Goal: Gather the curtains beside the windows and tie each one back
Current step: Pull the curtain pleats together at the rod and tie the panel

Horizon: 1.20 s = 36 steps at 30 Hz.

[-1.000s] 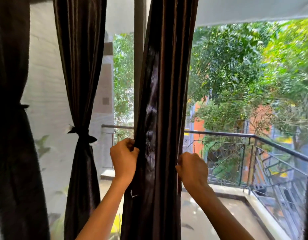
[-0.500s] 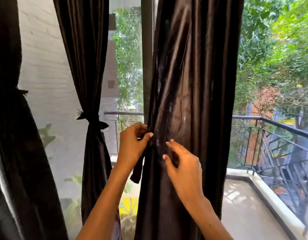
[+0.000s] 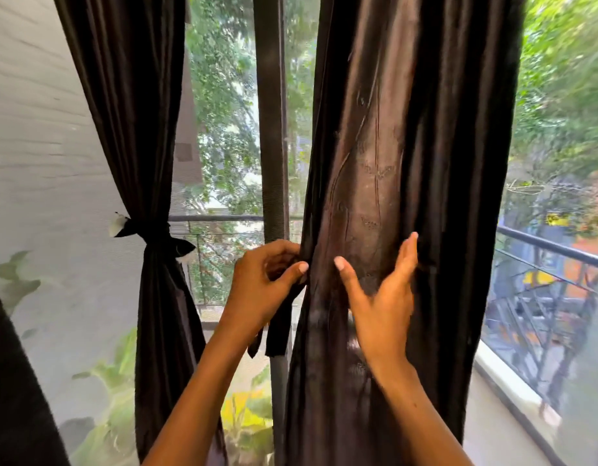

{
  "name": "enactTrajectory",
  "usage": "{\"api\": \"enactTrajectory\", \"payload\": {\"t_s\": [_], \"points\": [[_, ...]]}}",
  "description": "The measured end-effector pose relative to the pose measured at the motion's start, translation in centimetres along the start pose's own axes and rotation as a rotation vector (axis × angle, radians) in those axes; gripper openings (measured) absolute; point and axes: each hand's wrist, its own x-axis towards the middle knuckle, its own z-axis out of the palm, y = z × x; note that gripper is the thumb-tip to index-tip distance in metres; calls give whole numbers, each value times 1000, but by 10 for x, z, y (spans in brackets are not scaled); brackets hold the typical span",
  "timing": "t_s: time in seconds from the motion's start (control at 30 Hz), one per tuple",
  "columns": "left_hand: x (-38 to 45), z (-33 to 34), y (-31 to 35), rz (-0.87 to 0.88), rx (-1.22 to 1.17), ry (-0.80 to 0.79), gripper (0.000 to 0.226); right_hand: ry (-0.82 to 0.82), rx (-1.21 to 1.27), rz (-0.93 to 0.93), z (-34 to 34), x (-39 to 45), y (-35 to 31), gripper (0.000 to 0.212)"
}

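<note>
The dark curtain (image 3: 408, 163) hung upright at centre, long axis vertical, its left edge and a dangling tie strip (image 3: 279, 326) pinched by the curled left hand (image 3: 260, 290), while straight, spread right hand (image 3: 381, 297) fingers were pressed flat on its front.

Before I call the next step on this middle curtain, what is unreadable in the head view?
- Where the tie strip attaches: hidden behind the left hand.
- Right hand fingertips: blurred.
- Middle curtain top and hem: cut off by the frame.
- Far-left curtain: only an edge shows.
</note>
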Motion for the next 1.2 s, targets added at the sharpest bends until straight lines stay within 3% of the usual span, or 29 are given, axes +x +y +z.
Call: {"api": "enactTrajectory", "payload": {"t_s": [0.1, 0.23, 0.33, 0.47, 0.6, 0.7, 0.8, 0.87, 0.97, 1.07, 1.2], "points": [[4, 4, -3, -14, -71, -16, 30, -58, 133, 2, 1, 4, 1, 82], [3, 13, -11, 33, -25, 76, 16, 55, -48, -179, 3, 1, 9, 40], [-1, 20, -13, 39, -55, 139, 16, 65, -176, -300, 9, -9, 9, 47], [-4, 26, -4, 58, -82, 165, 29, -145, -287, -315, 17, -16, 8, 65], [-3, 26, -5, 74, -70, 198, 20, -271, -296, -361, 21, -21, 6, 58], [0, 23, -6, 88, -11, 236, 27, -318, -264, -411, 18, -22, 1, 53], [4, 13, -7, 57, 19, 223, 34, -68, -175, -422, 14, -13, 1, 46], [6, 7, -8, 19, -4, 219, 35, 82, -117, -339, 10, -3, 1, 54], [6, 0, -11, 8, -2, 229, 33, 10, 13, -196, 12, 4, 2, 62], [5, -3, -13, 25, 16, 253, 24, 49, -71, -328, 19, -8, 4, 37], [2, -4, -11, 45, 32, 237, 19, -39, -168, -468, 30, -25, -5, 51]]}}
